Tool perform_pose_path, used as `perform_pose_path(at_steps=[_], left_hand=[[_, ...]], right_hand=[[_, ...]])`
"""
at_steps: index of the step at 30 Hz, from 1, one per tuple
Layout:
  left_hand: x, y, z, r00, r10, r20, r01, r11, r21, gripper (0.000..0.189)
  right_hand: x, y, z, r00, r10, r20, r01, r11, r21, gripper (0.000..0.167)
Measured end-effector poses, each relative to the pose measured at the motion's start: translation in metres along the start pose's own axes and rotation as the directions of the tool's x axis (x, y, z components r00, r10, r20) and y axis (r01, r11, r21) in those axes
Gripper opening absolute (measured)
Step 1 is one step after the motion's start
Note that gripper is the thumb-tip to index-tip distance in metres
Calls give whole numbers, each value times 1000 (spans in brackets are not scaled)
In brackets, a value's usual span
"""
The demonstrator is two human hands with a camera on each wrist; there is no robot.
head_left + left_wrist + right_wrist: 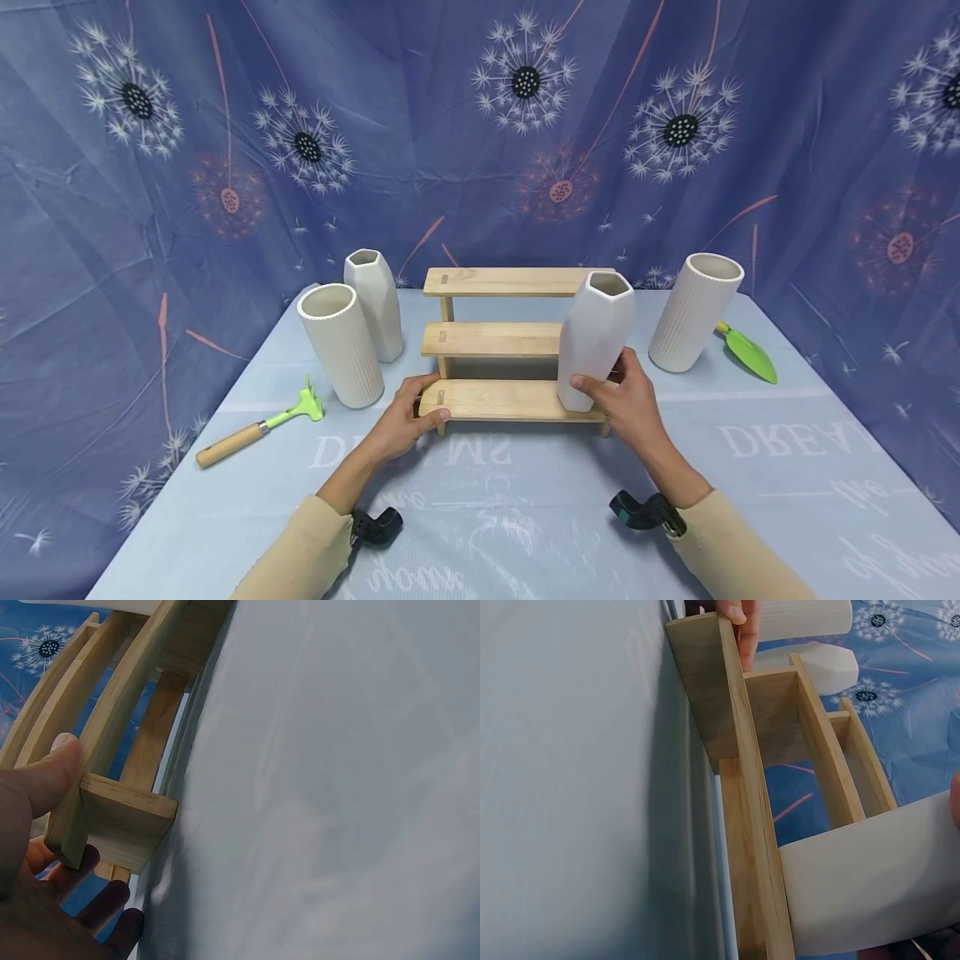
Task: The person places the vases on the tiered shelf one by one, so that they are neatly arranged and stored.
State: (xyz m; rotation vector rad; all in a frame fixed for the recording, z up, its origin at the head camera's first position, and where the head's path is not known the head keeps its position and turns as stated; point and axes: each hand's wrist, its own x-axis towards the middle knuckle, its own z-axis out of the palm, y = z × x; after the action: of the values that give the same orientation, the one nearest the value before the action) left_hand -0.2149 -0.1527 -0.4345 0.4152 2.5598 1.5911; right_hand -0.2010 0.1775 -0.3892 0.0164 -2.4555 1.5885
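Note:
A three-tier wooden stand (502,398) stands in the middle of the table. My left hand (401,425) grips the left end of its lowest board, thumb on top and fingers below, as the left wrist view shows. A faceted white vase (596,333) stands at the right end of that lowest board, leaning slightly right in the head view. Around its lower part my right hand (630,404) holds it, thumb in front and fingers mostly hidden behind. The right wrist view shows the base of the vase (870,877) against the board.
Left of the stand are a ribbed white vase (341,346) and another faceted vase (375,304). A green hand rake (258,429) with a wooden handle lies in front of them. At the right stand a second ribbed vase (693,312) and a green trowel (750,354). A patterned curtain hangs behind.

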Motion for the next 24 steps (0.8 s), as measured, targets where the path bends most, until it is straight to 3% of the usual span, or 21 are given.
perform_pose_path(at_steps=[14,24], left_hand=[[1,2,1,999,-34,3,34,999,14,67],[0,-1,-1,1000,3,12,-3,1000,6,67]], right_hand=[[0,0,0,1000,9,9,-9,1000,-1,83],[1,-2,-5,998,61,29,-60,998,-32,89]])
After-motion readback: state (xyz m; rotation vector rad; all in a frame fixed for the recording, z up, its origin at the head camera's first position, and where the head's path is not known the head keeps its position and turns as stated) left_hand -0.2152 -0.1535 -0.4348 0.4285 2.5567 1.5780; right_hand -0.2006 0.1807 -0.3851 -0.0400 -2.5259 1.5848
